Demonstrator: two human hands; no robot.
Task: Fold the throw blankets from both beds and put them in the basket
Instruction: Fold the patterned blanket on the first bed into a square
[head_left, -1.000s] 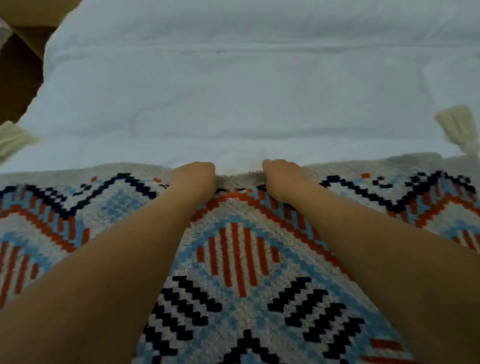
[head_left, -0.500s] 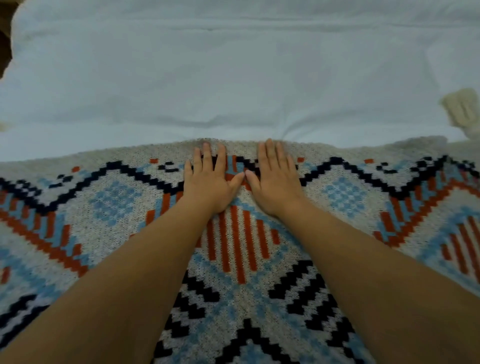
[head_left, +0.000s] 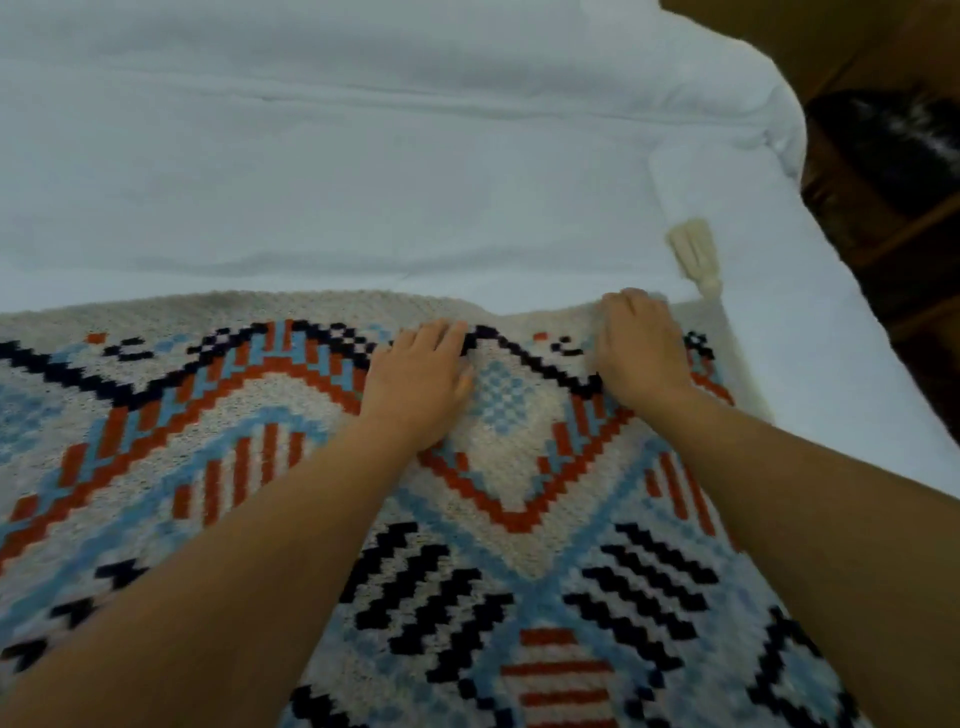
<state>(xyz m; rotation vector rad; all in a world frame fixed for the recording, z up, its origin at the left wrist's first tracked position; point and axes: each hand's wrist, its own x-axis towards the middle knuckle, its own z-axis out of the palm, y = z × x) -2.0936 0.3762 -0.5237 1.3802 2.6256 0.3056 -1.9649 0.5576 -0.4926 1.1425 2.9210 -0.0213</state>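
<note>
A knitted throw blanket (head_left: 260, 415) with cream, blue, red and black patterns lies spread on the white bed (head_left: 363, 156); it fills the near half of the view. My left hand (head_left: 415, 384) rests palm down on it near its far edge, fingers slightly bent. Further right, my right hand (head_left: 641, 348) sits at the blanket's far right corner, its fingers curled over the edge. A cream tassel (head_left: 696, 254) lies on the sheet just beyond that corner. The fabric is rippled between my hands. No basket is in view.
The bed's right edge runs diagonally down the right side. Beyond it are a brown wooden floor (head_left: 883, 249) and a dark, fuzzy object (head_left: 893, 145) at the upper right.
Both hands have slid right along the blanket's far edge, from its middle to the right corner. The right hand went from flat to curled over the edge. The view swung right.
</note>
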